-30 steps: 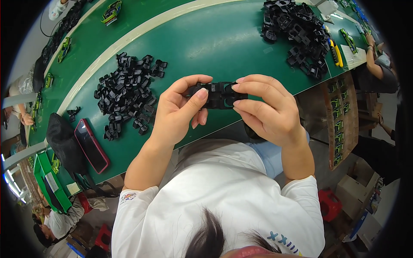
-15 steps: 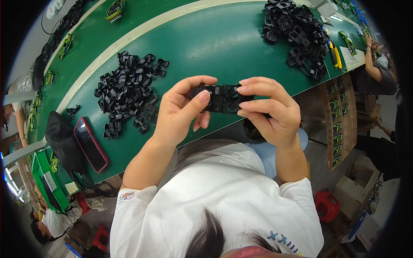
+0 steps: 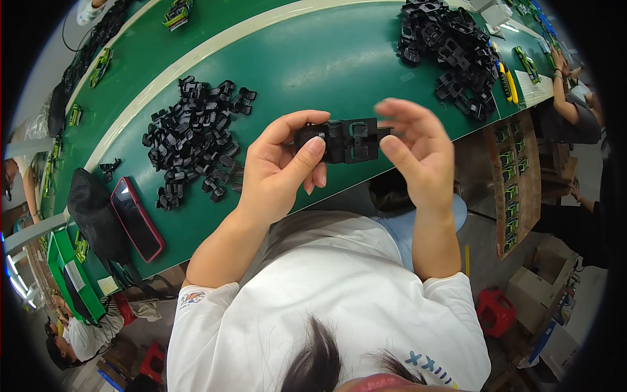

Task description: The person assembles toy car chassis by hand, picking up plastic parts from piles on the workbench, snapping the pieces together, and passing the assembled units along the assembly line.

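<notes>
My left hand (image 3: 284,163) is closed on one end of a black moulded plastic part (image 3: 361,140) with rectangular openings, its thumb lying on top. The part is above the near edge of the green table. At the other end of the part is my right hand (image 3: 418,140), its fingers raised and spread, slightly blurred. Its thumb tip is close to the part; whether it touches I cannot tell. A heap of small black plastic pieces (image 3: 192,137) lies to the left of my left hand. Farther off to the right is a heap of larger black plastic parts (image 3: 450,52).
On the green table (image 3: 313,72) are a red-cased phone (image 3: 137,219), a black bag (image 3: 95,202) and yellow-handled cutters (image 3: 507,81). Green vehicle-shaped pieces (image 3: 176,13) sit beyond a pale strip. At right stand a tray of green pieces (image 3: 513,189) and another person's arm (image 3: 563,91).
My right hand has let go of the part's right end, and its fingers have opened and lifted away. My left hand keeps its hold, nearly in place.
</notes>
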The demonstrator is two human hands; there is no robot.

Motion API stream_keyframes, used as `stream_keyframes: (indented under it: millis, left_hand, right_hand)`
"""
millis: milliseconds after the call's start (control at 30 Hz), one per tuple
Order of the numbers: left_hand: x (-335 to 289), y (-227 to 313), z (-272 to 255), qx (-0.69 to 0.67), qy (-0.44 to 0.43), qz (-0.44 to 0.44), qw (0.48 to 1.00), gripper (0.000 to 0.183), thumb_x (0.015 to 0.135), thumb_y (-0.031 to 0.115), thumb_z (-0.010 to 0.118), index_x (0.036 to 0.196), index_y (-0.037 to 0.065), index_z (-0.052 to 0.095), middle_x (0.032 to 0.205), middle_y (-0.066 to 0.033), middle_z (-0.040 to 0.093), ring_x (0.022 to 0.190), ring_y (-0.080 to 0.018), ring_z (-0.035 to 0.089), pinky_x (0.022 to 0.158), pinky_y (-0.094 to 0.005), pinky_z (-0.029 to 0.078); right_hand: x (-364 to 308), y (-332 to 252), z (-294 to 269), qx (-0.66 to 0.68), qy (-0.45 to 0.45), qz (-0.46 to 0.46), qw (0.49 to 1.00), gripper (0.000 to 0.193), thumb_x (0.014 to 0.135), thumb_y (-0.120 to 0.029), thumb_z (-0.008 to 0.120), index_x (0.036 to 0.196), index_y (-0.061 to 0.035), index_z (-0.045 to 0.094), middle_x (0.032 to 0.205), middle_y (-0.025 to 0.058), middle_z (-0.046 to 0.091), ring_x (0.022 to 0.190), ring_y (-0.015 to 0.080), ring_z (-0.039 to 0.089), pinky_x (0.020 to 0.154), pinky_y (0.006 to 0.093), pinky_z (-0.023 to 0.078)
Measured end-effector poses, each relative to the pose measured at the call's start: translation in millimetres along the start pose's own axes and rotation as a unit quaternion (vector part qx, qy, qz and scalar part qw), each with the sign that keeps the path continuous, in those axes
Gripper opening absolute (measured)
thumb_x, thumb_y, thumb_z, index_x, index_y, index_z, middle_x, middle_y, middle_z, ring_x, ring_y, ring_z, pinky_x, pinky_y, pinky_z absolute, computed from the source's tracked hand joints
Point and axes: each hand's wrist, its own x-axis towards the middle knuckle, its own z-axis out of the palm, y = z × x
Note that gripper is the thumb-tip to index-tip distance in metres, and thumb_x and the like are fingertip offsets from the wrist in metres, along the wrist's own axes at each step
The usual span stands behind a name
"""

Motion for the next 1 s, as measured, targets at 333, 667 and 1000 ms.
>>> stream_keyframes:
  millis: [333, 667, 1000]
  left_hand:
    - [-5.4, 0.9, 1.2, 0.050, -0.007, 0.006, 0.999, 0.030, 0.087, 0.008, 0.056, 0.115, -0.002, 0.051, 0.076, -0.0027, 0.056, 0.056, -0.0064, 0.054, 0.045, -0.0171, 0.039]
    - [-4.6, -3.9, 3.8, 0.098, -0.004, 0.037, 0.994, 0.027, 0.086, 0.006, 0.057, 0.112, -0.003, 0.053, 0.080, -0.0051, 0.056, 0.052, -0.0080, 0.054, 0.042, -0.0179, 0.040]
    - [1.7, -4.6, 5.0, 0.017, 0.033, -0.034, 0.999, 0.027, 0.088, 0.010, 0.056, 0.110, -0.004, 0.053, 0.079, -0.0082, 0.057, 0.052, -0.0087, 0.055, 0.042, -0.0183, 0.040]
  right_hand:
    - [-1.0, 3.8, 8.8, 0.026, -0.055, 0.197, 0.978, 0.028, 0.075, -0.010, 0.072, 0.098, 0.0028, 0.061, 0.079, 0.0033, 0.060, 0.066, 0.0063, 0.056, 0.056, 0.0174, 0.044]
    - [-4.4, 12.8, 4.8, 0.020, -0.041, 0.196, 0.980, 0.026, 0.075, -0.010, 0.072, 0.095, 0.0025, 0.062, 0.076, 0.0035, 0.062, 0.063, 0.0064, 0.056, 0.050, 0.0174, 0.043]
    - [0.2, 13.3, -2.1, 0.091, -0.081, 0.243, 0.962, 0.028, 0.074, -0.003, 0.068, 0.100, 0.0032, 0.060, 0.086, 0.0071, 0.062, 0.070, 0.0081, 0.057, 0.058, 0.0195, 0.047]
